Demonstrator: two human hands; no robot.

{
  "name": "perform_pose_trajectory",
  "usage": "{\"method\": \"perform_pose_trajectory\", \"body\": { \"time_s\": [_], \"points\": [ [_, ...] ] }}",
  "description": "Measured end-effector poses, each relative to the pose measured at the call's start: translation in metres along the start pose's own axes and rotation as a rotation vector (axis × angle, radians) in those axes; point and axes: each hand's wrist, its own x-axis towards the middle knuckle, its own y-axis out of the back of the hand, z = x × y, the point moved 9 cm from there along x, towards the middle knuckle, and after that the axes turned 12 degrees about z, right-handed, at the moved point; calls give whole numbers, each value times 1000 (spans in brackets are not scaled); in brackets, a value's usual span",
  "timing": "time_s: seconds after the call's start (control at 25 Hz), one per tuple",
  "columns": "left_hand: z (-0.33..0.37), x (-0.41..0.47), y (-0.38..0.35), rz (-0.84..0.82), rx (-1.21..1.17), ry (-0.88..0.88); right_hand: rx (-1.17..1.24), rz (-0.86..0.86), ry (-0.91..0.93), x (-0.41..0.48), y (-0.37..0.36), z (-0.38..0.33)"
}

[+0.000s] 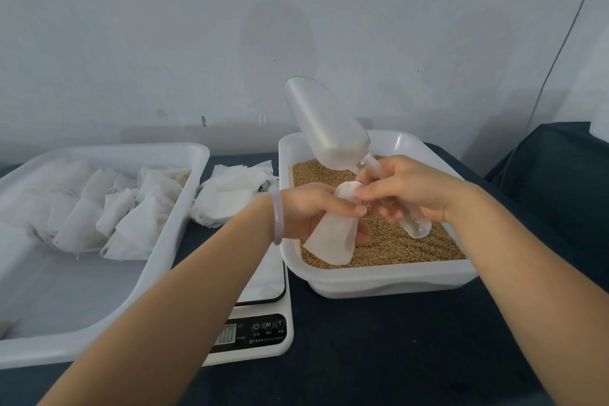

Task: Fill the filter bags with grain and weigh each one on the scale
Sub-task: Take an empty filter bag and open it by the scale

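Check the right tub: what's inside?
The tub is filled with grain, which hides its bottom. Above it the left hand grips a filter bag, and the right hand holds the scoop by its handle. The bag's contents don't show.

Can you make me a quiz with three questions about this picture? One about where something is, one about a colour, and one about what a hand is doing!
1. Where is the scale?
A) hanging on the wall
B) between the tray of bags and the tray of grain
C) under the table

2. What colour is the bracelet?
A) red
B) black
C) pale lilac

3. What is the left hand doing?
A) gripping a filter bag
B) pressing a button
C) lying flat

Answers:
1 B, the scale sits in the gap between both trays.
2 C, the band on the left wrist looks pale lilac.
3 A, its fingers curl round the bag.
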Motion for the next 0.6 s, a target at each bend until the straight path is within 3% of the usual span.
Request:
{"method": "perform_pose_trajectory", "body": {
  "time_s": [0.12, 0.2, 0.28, 0.36, 0.44, 0.6],
  "points": [
    [-2, 0, 1, 39, -15, 28, -31, 69, 24, 4, 12, 1],
    [-2, -4, 18, 151, 54, -7, -119, 207, 12, 8, 37, 9],
    [1, -12, 40, 310, 57, -50, -523, 281, -13, 8, 58, 23],
    [3, -20, 59, 457, 10, -91, -936, 153, -78, 7, 59, 46],
    [6, -27, 72, 560, -30, -137, -1104, 81, -108, 7, 57, 61],
    [10, -34, 82, 648, -33, -190, -1322, 181, -45, 9, 60, 49]
  ]
}}
